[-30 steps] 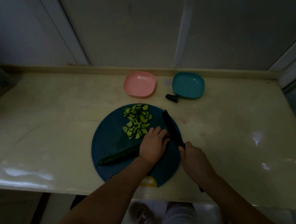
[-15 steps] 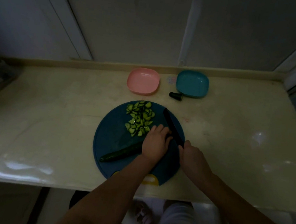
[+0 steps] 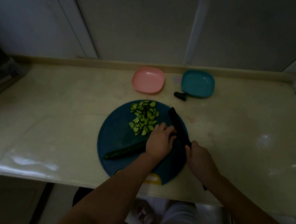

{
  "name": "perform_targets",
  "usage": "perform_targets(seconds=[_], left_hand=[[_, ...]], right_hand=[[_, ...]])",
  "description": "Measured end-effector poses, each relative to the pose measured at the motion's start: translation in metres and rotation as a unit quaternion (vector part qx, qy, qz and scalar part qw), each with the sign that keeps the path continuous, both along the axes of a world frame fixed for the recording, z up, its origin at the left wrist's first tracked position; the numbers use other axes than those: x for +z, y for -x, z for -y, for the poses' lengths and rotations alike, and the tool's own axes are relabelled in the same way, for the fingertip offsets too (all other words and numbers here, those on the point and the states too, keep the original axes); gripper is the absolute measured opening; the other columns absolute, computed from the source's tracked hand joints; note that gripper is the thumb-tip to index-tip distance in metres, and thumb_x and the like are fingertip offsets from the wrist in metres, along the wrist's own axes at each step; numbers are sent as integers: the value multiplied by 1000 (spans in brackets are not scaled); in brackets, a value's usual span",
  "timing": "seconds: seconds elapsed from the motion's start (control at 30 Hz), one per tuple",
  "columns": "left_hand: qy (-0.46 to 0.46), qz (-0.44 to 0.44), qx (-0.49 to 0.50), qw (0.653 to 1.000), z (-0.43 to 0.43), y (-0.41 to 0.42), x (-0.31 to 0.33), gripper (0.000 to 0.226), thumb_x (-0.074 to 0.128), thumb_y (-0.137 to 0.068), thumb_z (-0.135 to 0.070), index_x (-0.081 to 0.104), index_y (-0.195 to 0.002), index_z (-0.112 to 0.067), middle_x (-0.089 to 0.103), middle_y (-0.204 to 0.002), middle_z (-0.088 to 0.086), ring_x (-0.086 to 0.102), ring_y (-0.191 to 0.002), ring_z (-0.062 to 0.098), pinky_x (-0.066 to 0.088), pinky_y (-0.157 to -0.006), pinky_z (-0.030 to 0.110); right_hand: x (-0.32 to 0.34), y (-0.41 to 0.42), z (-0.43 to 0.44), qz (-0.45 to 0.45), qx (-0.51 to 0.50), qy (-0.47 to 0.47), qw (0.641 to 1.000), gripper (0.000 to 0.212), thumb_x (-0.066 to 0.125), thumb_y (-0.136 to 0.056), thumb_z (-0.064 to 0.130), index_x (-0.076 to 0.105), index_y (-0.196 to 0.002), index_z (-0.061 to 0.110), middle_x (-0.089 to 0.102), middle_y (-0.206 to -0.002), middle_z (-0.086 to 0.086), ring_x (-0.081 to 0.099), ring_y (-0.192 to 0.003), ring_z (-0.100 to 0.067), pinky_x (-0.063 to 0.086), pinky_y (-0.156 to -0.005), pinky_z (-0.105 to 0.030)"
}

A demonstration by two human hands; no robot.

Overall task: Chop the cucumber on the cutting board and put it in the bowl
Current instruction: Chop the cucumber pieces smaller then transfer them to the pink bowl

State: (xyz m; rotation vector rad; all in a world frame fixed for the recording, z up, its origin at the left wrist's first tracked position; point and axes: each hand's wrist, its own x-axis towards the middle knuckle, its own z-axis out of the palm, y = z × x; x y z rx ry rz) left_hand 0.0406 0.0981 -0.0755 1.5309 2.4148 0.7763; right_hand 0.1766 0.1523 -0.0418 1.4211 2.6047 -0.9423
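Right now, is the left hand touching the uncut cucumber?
Touching. In the head view the left hand, fingers curled, holds down the cucumber beside the knife.

Your left hand has curled its fingers tighter on the cucumber; the knife, ahead of your right hand, now meets those knuckles.

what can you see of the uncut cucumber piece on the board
The cucumber is dark green, long and slim, with glossy skin. It lies flat on the round blue cutting board, slanting from its tapered tip at front left up toward the right. Its right end is hidden under the left hand, which holds it down, so the cut face cannot be seen. The black knife blade stands just past that hand. Cut slices lie apart, farther back.
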Motion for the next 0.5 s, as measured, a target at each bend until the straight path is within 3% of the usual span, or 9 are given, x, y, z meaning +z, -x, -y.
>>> perform_targets(seconds=[0.13, 0.2, 0.3, 0.37, 0.5], left_hand=[[3, 14, 2, 1000, 0, 1, 3, 15, 58, -88, -19, 61, -101, -11, 52, -92, 11, 48, -88, 26, 37, -70, 32], [5, 19, 4, 1000, 0, 0, 3, 16, 57, -89, -19, 61, -103, -11, 52, -93, 11, 47, -90, 26, 38, -72, 33], [7, 21, 4, 1000, 0, 0, 3, 16, 57, -89, -20, 60, -102, -11, 52, -94, 10, 47, -91, 25, 40, -73, 35], [6, 22, 6, 1000, 0, 0, 2, 15, 58, -89, -20, 60, -100, -10, 53, -94, 10, 48, -90, 25, 40, -73, 35], [2, 28, 9, 1000, 0, 0, 2, 14, 59, -89, -20, 60, -97, -8, 53, -93, 11, 48, -89, 25, 37, -70, 32]], right_hand=[[2, -4, 2, -4, 0, -8, 1000, 22, 36, -99, 24, 37, -81, 11, 55, -76, -11, 44, -61, -22, 26, -52, -29], [2, -5, 3, -15, -1, -14, 1000, 27, 38, -99, 22, 34, -73, 15, 57, -79, -16, 48, -63, -24, 24, -49, -29], [4, -5, 4, -22, -2, -10, 1000, 39, 38, -99, 22, 23, -64, 26, 47, -66, -4, 38, -53, -16, 17, -43, -18], [6, -5, 4, -24, -3, -9, 1000, 39, 38, -99, 22, 23, -63, 26, 36, -60, 6, 32, -49, -6, 18, -42, -18], [7, -6, 6, -36, -2, -11, 999, 39, 38, -99, 22, 23, -63, 26, 33, -59, 7, 31, -50, -2, 18, -43, -17]])
